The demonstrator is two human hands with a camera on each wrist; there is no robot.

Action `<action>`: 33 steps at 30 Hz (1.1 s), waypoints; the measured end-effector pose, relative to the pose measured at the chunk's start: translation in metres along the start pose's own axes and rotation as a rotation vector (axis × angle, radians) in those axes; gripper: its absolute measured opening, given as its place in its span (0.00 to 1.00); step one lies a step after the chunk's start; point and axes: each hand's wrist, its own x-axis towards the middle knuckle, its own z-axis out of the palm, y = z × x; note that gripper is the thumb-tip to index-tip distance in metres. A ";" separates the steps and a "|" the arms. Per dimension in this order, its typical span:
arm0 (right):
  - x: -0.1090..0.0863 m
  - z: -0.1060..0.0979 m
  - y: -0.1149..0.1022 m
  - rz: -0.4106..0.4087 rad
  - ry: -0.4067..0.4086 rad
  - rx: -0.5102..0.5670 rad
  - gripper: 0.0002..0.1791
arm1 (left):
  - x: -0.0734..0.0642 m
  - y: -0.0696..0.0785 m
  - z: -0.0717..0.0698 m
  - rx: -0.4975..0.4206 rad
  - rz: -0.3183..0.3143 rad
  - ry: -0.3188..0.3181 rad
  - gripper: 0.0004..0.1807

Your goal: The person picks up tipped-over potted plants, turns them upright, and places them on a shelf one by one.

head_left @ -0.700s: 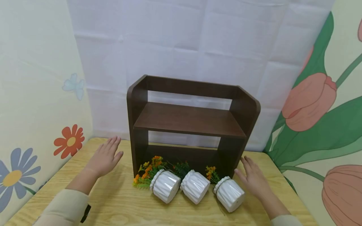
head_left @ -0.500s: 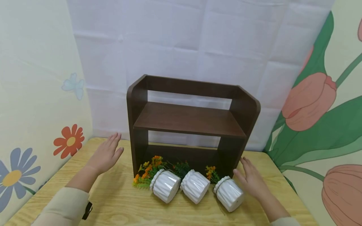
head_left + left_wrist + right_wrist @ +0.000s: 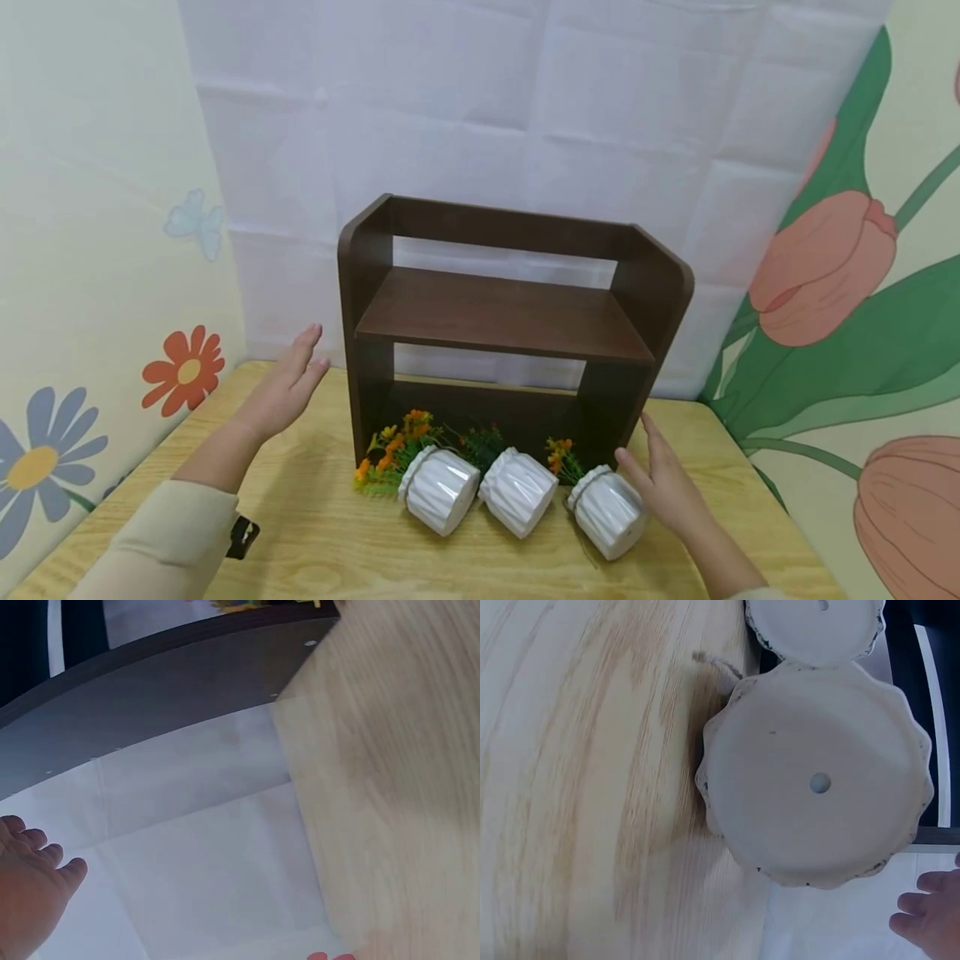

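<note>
Counted three fluted white pots, all tipped on their sides on the wood-grain table [image 3: 322, 542]: a left pot [image 3: 439, 493], a middle pot [image 3: 519, 493] and a right pot [image 3: 606, 515]. Counted also one dark brown shelf unit [image 3: 502, 312] with two levels behind them, two clumps of orange flowers [image 3: 393, 450], one clump of dark green foliage [image 3: 483, 446] and two hands, a left hand [image 3: 281, 392] and a right hand [image 3: 667, 483].

Against the earlier frames, found the left hand turned more edge-on, with fingertips higher beside the shelf unit. Noticed the right hand covering slightly more of the right pot in the head view. Found the pots and shelf unit lying as before.

Placed the right pot just beside the right hand, on its thumb side, but apart from its visible fingers in the right wrist view; could not tell about contact at the thumb. Placed the left pot well apart from the left hand. Saw both hands extended, with thumbs held away and nothing in grasp.
</note>
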 end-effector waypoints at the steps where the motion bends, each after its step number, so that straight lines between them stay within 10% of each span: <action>1: -0.001 0.000 -0.001 0.015 -0.004 0.010 0.42 | 0.001 0.002 -0.002 -0.026 -0.003 0.000 0.37; 33: -0.020 0.011 -0.010 0.014 0.002 0.078 0.39 | 0.060 0.076 -0.045 -0.453 -0.057 0.087 0.37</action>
